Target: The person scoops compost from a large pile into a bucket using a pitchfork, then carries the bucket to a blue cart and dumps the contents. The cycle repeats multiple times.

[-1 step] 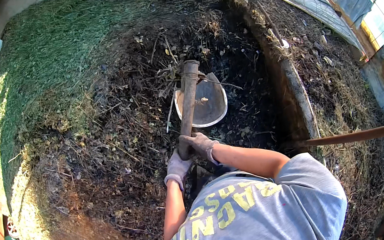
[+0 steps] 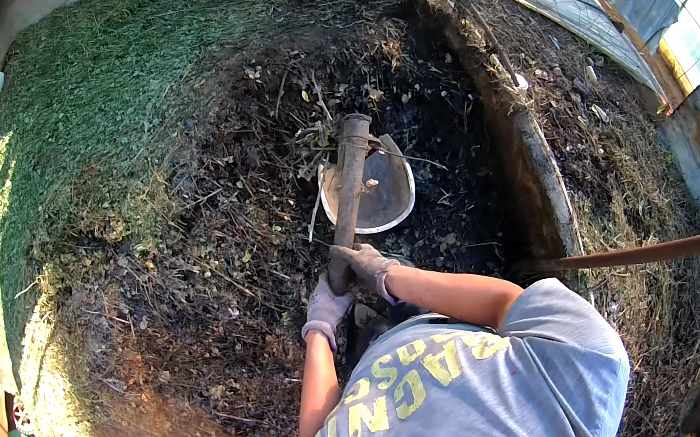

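Compost heap (image 2: 191, 242), gloved hands (image 2: 351, 286) gripping hoe handle (image 2: 350, 187), blade (image 2: 378, 192)

Strong daylight from my feed, sun hitting the green heap (image 2: 71, 106) upper left & a washed-out patch lower left. Centre soil sits in deep shadow, detail murky there. Glare on the metal sheeting (image 2: 675, 34) top right. Heavy fisheye: black vignette all round, edges bent, slightly soft twd rim. Centre sharp enough, no motion blur.

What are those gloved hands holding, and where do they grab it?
Both the left hand and right hand grip a long wooden-handled hoe at the handle's near end.
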The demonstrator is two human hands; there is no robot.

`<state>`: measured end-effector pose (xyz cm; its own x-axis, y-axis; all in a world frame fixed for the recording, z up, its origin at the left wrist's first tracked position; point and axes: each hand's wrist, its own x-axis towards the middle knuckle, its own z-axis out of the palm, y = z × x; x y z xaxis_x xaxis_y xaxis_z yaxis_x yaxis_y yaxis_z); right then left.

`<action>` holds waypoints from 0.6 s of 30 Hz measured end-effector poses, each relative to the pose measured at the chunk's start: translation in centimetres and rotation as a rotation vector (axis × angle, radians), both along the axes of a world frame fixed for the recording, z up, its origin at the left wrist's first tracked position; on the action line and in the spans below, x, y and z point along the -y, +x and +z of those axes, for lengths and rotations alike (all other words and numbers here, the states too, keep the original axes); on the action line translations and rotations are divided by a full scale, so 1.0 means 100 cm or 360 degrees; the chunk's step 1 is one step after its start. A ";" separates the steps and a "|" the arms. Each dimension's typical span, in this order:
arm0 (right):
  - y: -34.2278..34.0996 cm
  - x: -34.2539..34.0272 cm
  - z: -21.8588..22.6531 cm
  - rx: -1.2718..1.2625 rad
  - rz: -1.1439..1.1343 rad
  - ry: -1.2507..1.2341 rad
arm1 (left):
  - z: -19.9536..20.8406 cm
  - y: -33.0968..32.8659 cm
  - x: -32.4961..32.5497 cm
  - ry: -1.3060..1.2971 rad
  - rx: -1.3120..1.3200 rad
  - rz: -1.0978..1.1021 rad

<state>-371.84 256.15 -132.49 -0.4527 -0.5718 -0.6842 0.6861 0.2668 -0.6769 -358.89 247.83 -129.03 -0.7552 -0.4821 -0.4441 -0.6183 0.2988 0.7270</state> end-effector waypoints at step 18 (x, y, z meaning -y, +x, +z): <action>-0.537 0.103 0.038 -0.0136 -0.1215 -0.0417 | -0.021 -0.018 0.081 -0.0534 0.1213 0.0058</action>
